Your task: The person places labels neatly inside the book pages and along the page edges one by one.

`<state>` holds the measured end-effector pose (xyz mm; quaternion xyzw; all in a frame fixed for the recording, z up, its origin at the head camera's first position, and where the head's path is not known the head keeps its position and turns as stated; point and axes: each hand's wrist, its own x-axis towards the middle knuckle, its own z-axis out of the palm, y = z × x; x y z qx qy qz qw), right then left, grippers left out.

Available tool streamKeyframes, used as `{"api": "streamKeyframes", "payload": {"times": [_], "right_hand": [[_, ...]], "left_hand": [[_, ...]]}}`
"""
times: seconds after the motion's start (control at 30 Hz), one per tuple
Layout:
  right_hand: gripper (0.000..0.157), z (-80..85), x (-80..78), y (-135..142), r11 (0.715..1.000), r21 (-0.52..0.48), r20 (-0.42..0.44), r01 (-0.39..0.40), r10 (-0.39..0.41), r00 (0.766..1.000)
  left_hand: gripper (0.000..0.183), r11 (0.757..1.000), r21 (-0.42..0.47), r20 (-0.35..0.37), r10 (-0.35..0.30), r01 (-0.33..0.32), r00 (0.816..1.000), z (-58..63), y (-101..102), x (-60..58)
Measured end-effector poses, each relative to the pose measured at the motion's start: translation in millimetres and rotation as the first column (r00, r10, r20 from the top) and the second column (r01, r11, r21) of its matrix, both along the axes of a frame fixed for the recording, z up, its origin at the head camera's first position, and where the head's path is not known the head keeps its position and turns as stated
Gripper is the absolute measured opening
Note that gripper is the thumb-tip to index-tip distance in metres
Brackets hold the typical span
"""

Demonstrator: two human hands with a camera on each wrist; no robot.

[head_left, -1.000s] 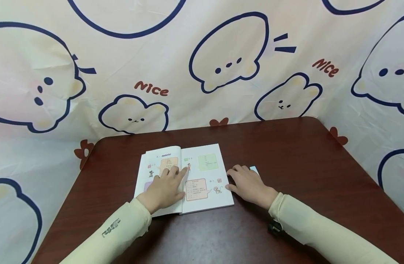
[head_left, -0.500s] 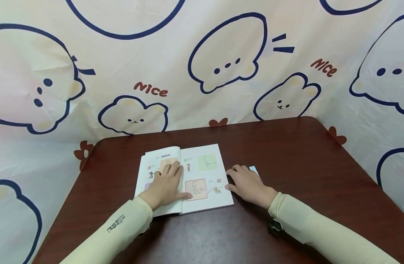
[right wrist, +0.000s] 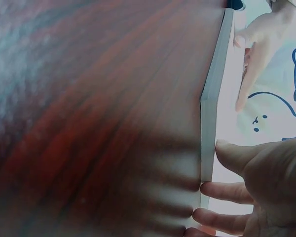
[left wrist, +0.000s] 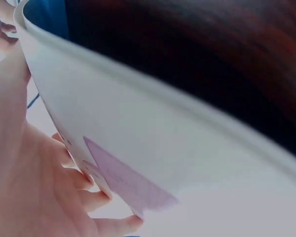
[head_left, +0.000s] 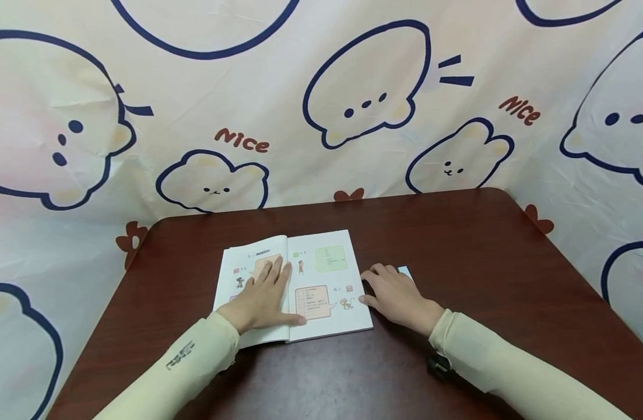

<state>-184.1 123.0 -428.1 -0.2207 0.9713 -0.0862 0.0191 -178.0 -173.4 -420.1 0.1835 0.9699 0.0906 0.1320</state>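
- Bkgd: pale cartoon-print cloth (head_left: 363, 169) behind the far edge of a dark-brown table (head_left: 457, 251).
- Book (head_left: 321, 279) lies open, nearer table's L edge than R.
- Your L hand (head_left: 263, 294): fingers apart, laid on it, thumb across the fold.
- Your R hand (head_left: 397, 294): fingers apart, relaxed, at book's R edge; pale-blue item (head_left: 405, 272) beside, mostly hidden.
- Step, prob.: holding book flat. Next likely needs L hand lifted before any pg turn.

The left hand (head_left: 260, 298) has spread its thumb (head_left: 292, 319) rightward.
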Motion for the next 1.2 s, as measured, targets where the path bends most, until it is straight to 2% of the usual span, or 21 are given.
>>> {"api": "streamKeyframes", "payload": {"times": [0.37, 0.53, 0.77, 0.93, 1.2], "right_hand": [[0.042, 2.6, 4.8, -1.7, 1.0, 0.022, -0.012, -0.002, 0.002, 1.0], [0.042, 2.5, 4.3, -1.9, 1.0, 0.023, -0.019, -0.001, 0.002, 1.0], [0.042, 3.4, 4.2, -1.6, 1.0, 0.027, -0.013, 0.0, 0.0, 1.0], [0.041, 3.3, 3.8, -2.2, 0.999, 0.032, -0.013, -0.003, 0.003, 1.0], [0.042, 1.8, 2.3, -2.0, 0.999, 0.043, -0.015, -0.01, 0.011, 1.0]], "left_hand": [[0.132, 1.0, 0.022, 0.055, -0.016, 0.014, 0.998, -1.6, -6.3, -1.9], [0.129, 1.0, 0.019, 0.033, -0.015, 0.015, 0.999, -2.3, -6.5, -1.6], [0.124, 0.999, -0.031, -0.016, -0.013, 0.013, 1.0, -2.6, -4.0, 0.6], [0.125, 1.0, -0.02, 0.013, 0.019, -0.019, 1.0, -3.3, -3.8, 0.6], [0.125, 1.0, -0.011, 0.048, 0.022, -0.022, 0.999, -5.2, -3.4, -2.4]]}}
